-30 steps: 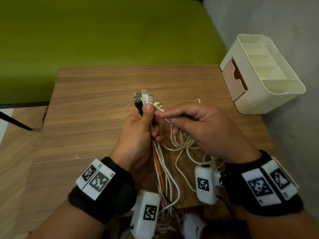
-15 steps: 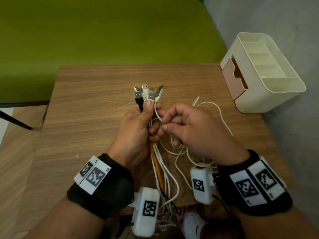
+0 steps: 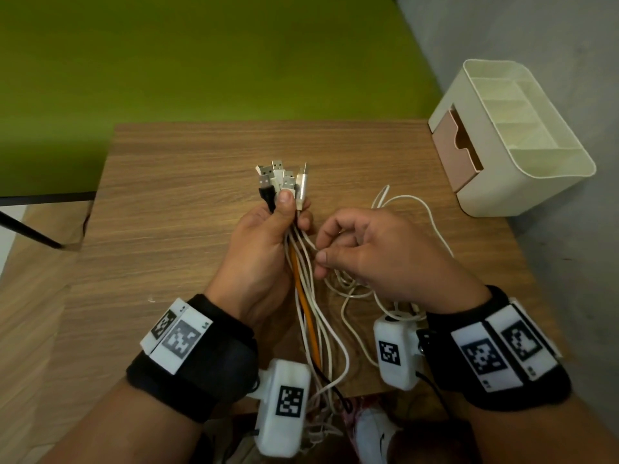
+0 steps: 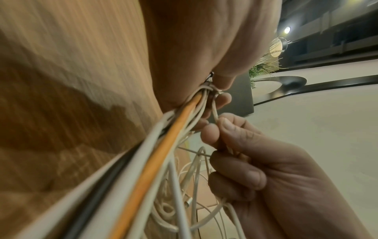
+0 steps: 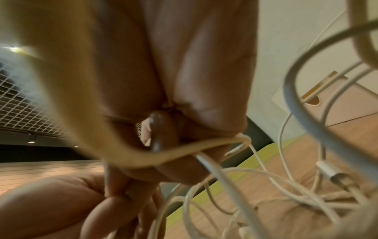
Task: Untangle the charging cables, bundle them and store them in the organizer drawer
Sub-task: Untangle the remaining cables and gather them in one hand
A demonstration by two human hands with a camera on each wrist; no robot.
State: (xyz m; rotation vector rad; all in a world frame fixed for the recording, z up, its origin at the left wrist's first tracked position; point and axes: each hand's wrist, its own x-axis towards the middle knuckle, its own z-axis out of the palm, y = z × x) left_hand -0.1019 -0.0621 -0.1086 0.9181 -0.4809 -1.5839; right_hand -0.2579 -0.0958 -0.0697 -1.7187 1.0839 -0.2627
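Nearest, at the tabletop (image 3: 160,202) front edge, loose cable tails hanging over and down between the two wrists, white ones with one orange cable (image 3: 306,316) and one black among them, long axis running from the body outward toward the left hand (image 3: 264,249). Left grip closed around the gathered charging cables (image 3: 301,262) just under the plugs, thumb pressed on top, USB plugs (image 3: 279,177) fanned upward and away past the fingertips. Just to the right, touching the same strands, the right hand (image 3: 375,252): thumb and forefinger pinching one white cable (image 4: 215,113) a little below the left grip, the other fingers curled round more white loops, seen plainly from the left wrist view. Behind and right of this hand, a slack white loop (image 3: 422,209) lying on the tabletop, reaching toward the organizer; this part not yet straight. Probably the coming move: sliding the right pinch along the white cable, toward the body and away from the left grip, along the bundle's long axis, to free the loop. Farther off, at the far right corner, the cream organizer (image 3: 536,182) with its pink drawer (image 3: 450,149) pulled partly out and facing left, well apart from both hands, nearer to the right one. Beyond the tabletop, a green surface (image 3: 201,55).
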